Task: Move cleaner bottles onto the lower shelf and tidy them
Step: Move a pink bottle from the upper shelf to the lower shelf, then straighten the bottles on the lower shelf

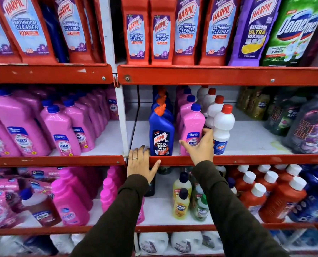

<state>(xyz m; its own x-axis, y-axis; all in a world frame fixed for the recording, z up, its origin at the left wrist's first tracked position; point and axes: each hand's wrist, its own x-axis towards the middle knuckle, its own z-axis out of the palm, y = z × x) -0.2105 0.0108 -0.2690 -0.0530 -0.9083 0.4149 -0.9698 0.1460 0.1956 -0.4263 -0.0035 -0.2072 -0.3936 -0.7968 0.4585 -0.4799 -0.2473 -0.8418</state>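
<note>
On the middle shelf [247, 160] stand three rows of bottles: blue Harpic bottles [161, 132] with orange caps, pink Shakti bottles [191, 130] with blue caps, and white Rin bottles [222, 127] with red caps. My left hand [140, 164] lies flat on the red shelf lip just left of the front blue Harpic bottle, fingers spread, holding nothing. My right hand [200, 145] reaches in front of the front pink bottle, fingers curved toward the gap between it and the white bottle, touching but not clearly gripping.
Red Harpic bathroom cleaner bottles [155, 32] fill the top shelf. The lower shelf [173, 228] holds pink bottles [69, 203], small yellow bottles [181, 199] and red bottles with white caps [277, 197]. Shrink-wrapped packs [310, 128] sit at the right.
</note>
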